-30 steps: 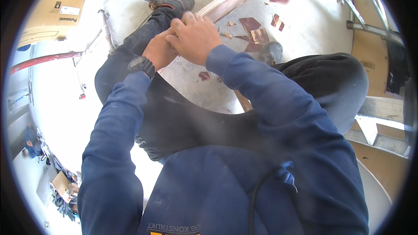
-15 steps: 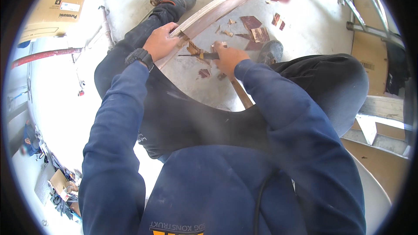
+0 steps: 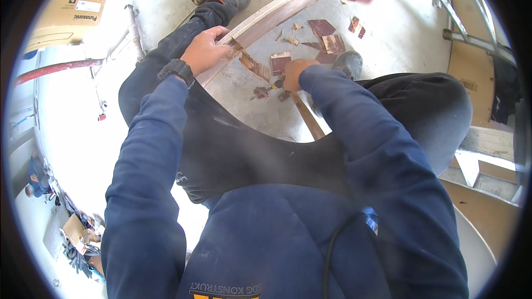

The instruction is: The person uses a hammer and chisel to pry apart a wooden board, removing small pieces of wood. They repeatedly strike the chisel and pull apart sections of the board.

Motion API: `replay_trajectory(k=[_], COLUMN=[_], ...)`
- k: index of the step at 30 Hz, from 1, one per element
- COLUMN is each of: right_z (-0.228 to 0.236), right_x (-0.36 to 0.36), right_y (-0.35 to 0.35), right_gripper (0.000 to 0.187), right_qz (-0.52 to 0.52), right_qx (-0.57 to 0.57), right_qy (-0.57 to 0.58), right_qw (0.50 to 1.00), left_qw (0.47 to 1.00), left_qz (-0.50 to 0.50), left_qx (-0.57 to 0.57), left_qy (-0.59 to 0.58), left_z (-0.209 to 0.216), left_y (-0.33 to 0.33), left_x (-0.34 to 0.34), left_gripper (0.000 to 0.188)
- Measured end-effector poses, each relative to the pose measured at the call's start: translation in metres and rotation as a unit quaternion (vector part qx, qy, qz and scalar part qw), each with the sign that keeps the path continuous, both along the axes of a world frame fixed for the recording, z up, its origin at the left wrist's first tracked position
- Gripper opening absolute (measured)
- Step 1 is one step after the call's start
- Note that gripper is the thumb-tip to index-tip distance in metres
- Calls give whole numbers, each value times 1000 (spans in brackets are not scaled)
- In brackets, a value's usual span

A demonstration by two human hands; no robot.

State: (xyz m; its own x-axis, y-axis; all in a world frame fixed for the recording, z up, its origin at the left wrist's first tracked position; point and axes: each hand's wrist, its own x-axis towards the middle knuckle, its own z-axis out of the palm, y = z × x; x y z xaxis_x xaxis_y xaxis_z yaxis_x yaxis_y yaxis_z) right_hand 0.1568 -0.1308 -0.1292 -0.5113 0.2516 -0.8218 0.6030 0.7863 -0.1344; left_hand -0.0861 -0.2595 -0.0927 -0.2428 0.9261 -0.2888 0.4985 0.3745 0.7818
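My left hand is closed on the edge of a long wooden board, which tilts up away from me between my legs. A splintered strip hangs by its near end. My right hand is low over the floor, its fingers mostly hidden, closed around a chisel with a yellow and black handle. The chisel's thin blade points left over a small reddish chip. Just below that hand lies a hammer with a wooden handle, its head partly hidden.
Several red-brown wood pieces lie scattered on the concrete floor. Metal ladder-like frames and cardboard stand at the right. Cardboard boxes are at the upper left, near a red pole. Another person is far left.
My right hand has moved right and down with the chisel, away from the board, uncovering a reddish wood piece. My left hand stays on the board.
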Motion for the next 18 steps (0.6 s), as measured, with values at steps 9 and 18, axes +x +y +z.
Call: replay_trajectory(k=[9, 18], right_z=[-41, -123], right_x=[-49, -14], right_y=[-42, -64], right_gripper=[49, 47], right_qz=[-293, -219], right_qx=[-54, -299], right_qy=[212, 33], right_qw=[931, 928], left_qw=[998, 999], left_qz=[46, 37], left_qx=[-4, -21], left_qy=[-50, 24], left_z=[4, 10], left_y=[5, 6], left_x=[13, 14], left_gripper=[57, 65])
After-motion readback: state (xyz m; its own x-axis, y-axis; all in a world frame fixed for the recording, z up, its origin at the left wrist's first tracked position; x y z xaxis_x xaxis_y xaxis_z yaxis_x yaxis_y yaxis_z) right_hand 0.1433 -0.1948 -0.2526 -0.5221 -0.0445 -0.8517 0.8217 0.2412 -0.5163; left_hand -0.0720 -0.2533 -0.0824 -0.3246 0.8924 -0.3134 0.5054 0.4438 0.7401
